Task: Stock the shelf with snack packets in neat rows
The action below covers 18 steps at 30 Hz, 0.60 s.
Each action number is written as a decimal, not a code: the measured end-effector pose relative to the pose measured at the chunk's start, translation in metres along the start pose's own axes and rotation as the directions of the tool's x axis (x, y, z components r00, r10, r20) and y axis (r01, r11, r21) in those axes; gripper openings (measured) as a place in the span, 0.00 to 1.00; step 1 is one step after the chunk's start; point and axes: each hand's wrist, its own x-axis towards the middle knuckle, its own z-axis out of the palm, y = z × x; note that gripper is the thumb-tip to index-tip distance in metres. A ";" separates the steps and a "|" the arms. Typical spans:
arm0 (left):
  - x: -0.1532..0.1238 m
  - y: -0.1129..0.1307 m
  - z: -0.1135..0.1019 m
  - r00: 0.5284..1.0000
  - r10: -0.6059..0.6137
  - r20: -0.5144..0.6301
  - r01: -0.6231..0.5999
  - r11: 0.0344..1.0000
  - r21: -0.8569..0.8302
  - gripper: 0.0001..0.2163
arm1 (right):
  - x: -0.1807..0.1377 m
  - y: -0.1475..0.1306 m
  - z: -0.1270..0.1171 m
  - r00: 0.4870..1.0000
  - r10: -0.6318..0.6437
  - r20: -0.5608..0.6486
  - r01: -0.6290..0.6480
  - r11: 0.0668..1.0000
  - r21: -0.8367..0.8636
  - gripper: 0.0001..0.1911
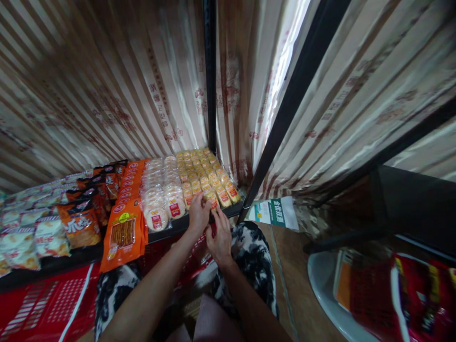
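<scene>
Our two forearms (153,280) lie nearest the camera, reaching forward between knees in black-and-white patterned trousers (252,256). Ahead of them runs the black shelf's front edge (166,232), which meets a slanting black post (278,123) just to the right of the small yellow packets (194,178). Little room opens between our knees and that edge, and a red basket (39,304) fills the space below at the left. Bare brown floor (281,270) lies freer on our right, with a green-and-white bag (272,213) near the post.

Rows of packed snacks cover the shelf: orange-and-black bags (80,223), flat orange bags (124,232) jutting over the edge, then round white crackers (156,216). Pleated curtain (107,85) hangs behind and to the right, and the light is dim.

The yellow packets fill the shelf's right end, and our hands are at their front row. Each front packet's long axis runs back to front, its near end facing us and a little rightward. Our left hand (199,213) bends its fingers close to its thumb; our right hand (220,237) reaches with fingers nearly straight, thumb apart. Blur keeps us from telling whether either pinches a packet.
</scene>
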 end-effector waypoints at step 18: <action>-0.003 -0.005 0.004 0.993 0.096 -0.072 -0.087 0.989 0.118 0.17 | 0.001 0.000 0.002 0.999 -0.043 -0.028 0.044 0.999 0.003 0.28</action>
